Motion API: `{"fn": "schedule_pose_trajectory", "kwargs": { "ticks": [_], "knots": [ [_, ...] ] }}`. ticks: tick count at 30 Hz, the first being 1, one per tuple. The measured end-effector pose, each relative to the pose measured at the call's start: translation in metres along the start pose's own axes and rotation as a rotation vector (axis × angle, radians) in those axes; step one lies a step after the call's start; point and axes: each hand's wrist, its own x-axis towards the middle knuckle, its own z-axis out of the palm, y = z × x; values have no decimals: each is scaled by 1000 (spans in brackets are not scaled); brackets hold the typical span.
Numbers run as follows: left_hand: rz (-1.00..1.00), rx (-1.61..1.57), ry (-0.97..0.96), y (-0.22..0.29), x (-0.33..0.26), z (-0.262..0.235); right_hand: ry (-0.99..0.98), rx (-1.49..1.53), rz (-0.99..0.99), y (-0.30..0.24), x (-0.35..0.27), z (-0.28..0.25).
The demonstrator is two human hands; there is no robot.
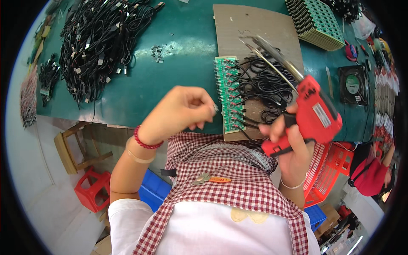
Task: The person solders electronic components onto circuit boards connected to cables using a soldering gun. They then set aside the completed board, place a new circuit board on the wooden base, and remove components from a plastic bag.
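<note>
Across the upper left of the frame, we have a heap of black cables (102, 46) on the green bench (140, 95), with small loose pieces (158, 53) scattered to its right. Near the centre, the tiny piece (216, 108) at our left hand (185, 109) could slip and be lost, since only fingertips seem to hold it; that grip is pinched together, thumb against forefinger, just beside the pins of the green circuit boards (229, 95). These lie in a row on the brown board (250, 25), black leads (274, 91) running off to the right. Above those leads we hold the red soldering gun (318, 112); if its tip is hot, dipping it could scorch their insulation. At right of centre, our right hand (295, 157) has its grip wrapped around the handle.
</note>
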Motion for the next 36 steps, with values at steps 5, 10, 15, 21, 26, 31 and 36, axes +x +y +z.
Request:
{"fn": "schedule_pose_trajectory", "kwargs": {
  "ticks": [5, 10, 15, 21, 26, 31, 36],
  "knots": [
    [9, 17, -7, -7, 12, 6, -15, -204, 20, -6, -36, -35],
    [2, 55, -35, -7, 18, 3, -20, -297, 103, -6, -62, -54],
    [0, 57, -72, -7, 23, -1, -36, -377, 141, 0, -69, -55],
    [-27, 57, -128, -5, 25, -3, -72, -447, 165, 3, -70, -61],
    [-41, 35, -138, -4, 25, -3, -101, -564, 187, 2, -71, -60],
    [-37, 38, -133, -6, 26, -3, -87, -570, 231, 5, -76, -63],
    [-41, 30, -119, -5, 25, -3, -131, -627, 234, 2, -72, -63]
  ]
}}
